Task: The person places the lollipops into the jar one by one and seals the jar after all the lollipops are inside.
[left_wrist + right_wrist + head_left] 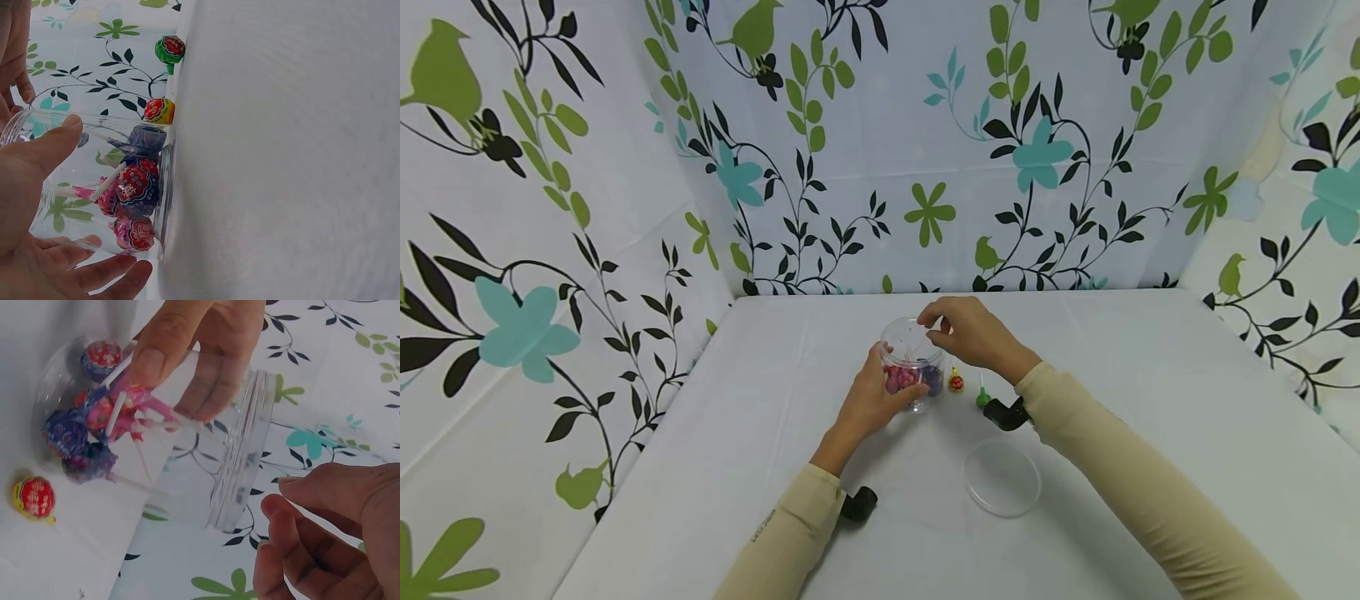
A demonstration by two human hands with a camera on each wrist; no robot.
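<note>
My left hand (pixel 874 398) grips a clear round jar (pixel 904 335) upright on the table, thumb on one side and fingers round the other. Inside lie wrapped lollipops, pink ones (pixel 898 377) and purple-blue ones (pixel 932 378), their white sticks slanting upward. Over the jar's open mouth is my right hand (pixel 972 333); its fingers are loosely bent and hold nothing, as the right wrist view (pixel 331 531) shows. Just right of the jar stands a yellow-and-red lollipop (pixel 956 381). Farther right, near the right wrist's black camera, is a green-and-red lollipop (pixel 170 50).
A clear round lid (pixel 1002 479) lies flat on the white table (pixel 1112 467), nearer the person and right of the jar. Patterned cloth (pixel 865 167) with leaves and birds hangs behind and along both sides. Black cameras (pixel 859 505) are strapped to the wrists.
</note>
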